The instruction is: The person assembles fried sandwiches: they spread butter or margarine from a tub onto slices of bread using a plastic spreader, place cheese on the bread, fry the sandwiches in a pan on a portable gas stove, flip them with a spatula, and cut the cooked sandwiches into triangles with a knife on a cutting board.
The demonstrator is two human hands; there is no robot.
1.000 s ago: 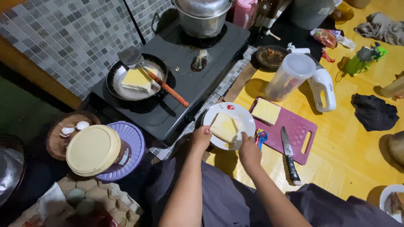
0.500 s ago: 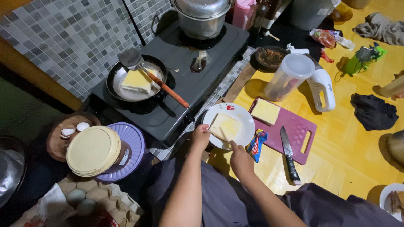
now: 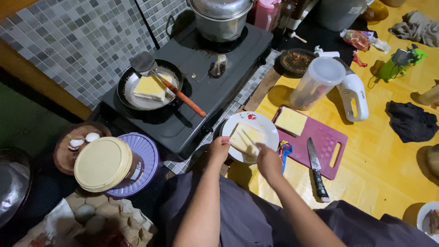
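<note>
Currently both hands at the plate (image 3: 270,128).
Left hand (image 3: 218,148) pinches the plate rim; right hand (image 3: 268,159) is closed on a thin utensil (image 3: 249,136) laid across the bread (image 3: 244,138), which lies between the grips. Knife (image 3: 314,167) lies right of the right hand.

A small crumpled wrapper (image 3: 284,148), blue with red and yellow, lay between the white plate (image 3: 267,126) and the purple cutting board (image 3: 327,142). Farther back, a clear packet (image 3: 357,39) with reddish contents sat near the dark counter edge.
</note>
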